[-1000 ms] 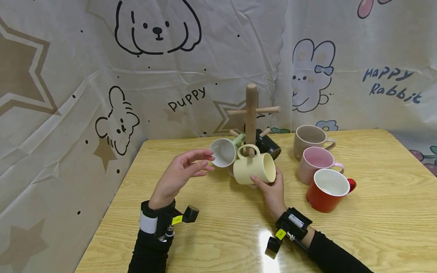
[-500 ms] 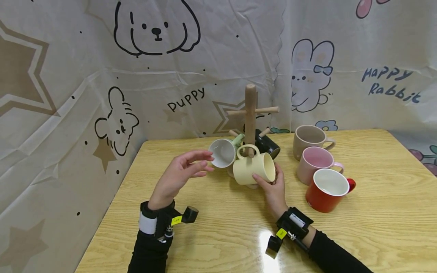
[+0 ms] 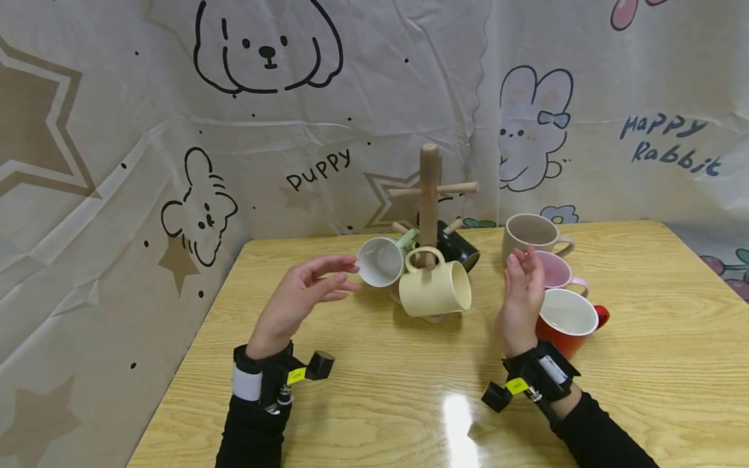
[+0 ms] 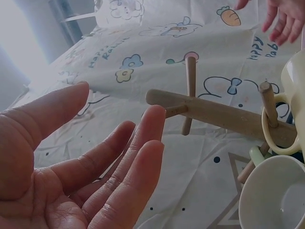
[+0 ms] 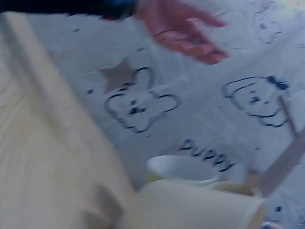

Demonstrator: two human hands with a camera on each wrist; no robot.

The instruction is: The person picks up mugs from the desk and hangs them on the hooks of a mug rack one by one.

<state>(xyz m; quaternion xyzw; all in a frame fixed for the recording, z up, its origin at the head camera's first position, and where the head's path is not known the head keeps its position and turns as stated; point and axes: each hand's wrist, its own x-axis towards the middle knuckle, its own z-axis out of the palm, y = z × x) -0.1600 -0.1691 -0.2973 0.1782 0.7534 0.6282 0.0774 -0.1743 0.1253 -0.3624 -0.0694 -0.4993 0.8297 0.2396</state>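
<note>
A wooden mug tree stands toward the back of the table. From its front peg hangs a yellow mug by its handle, mouth tilted right. To the left hangs a pale green mug with a white inside, and behind the post a black mug. My left hand hovers just left of the green mug, fingers loosely extended and holding nothing. My right hand is raised between the yellow mug and the standing mugs, its fingers relaxed and free; it hides part of the pink mug and red mug.
At the right a taupe mug stands behind the pink and red ones in a close row. Two upper pegs of the mug tree bear no mugs. A printed cloth hangs behind and along the left of the wooden table.
My right hand has let go of the yellow mug and moved right, in front of the pink and red mugs. The yellow mug stays on its peg; my left hand has shifted slightly left.
</note>
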